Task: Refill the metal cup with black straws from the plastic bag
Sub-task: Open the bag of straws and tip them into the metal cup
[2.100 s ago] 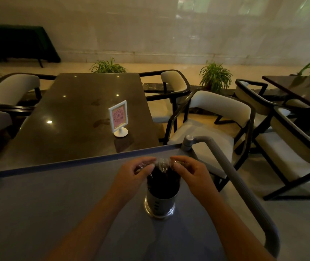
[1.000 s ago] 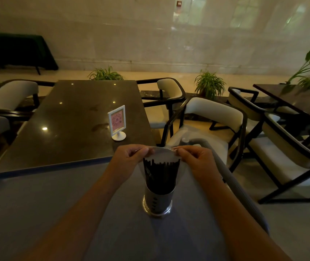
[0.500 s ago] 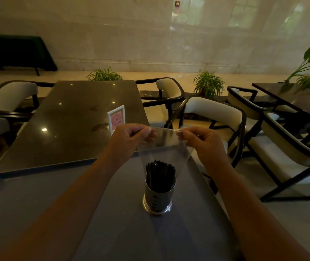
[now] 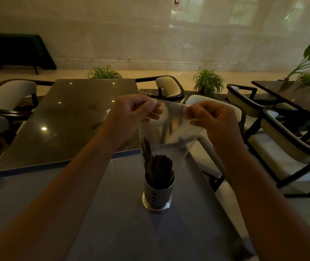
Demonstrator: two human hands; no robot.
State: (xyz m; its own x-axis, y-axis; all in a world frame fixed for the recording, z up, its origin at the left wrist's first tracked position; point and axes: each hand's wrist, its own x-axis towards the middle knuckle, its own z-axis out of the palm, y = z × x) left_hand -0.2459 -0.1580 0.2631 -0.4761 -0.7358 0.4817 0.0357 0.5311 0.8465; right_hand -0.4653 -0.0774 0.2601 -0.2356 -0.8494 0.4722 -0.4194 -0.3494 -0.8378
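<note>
The grip of the left hand (image 4: 131, 113) and of the right hand (image 4: 212, 117) is pinched shut on the top corners of the clear plastic bag (image 4: 171, 129), held above the metal cup (image 4: 157, 193). The black straws (image 4: 158, 166) are stood upright in the cup on the grey bench (image 4: 112, 213), at six o'clock of the bag; a few straws are tilted toward eleven o'clock.

Cup (image 4: 157, 193): upright on the near cart top (image 4: 112, 213), right of centre. Straws (image 4: 158, 167): standing in the cup. Bag (image 4: 169, 127): above the cup, its lower end around the straw tops, one upper corner pinched in the left hand (image 4: 131, 117), the other in the right hand (image 4: 211, 119). Table (image 4: 71, 117): behind the cart. Chairs (image 4: 282, 147): right of the cart. Plants (image 4: 208, 81): beyond the table.
</note>
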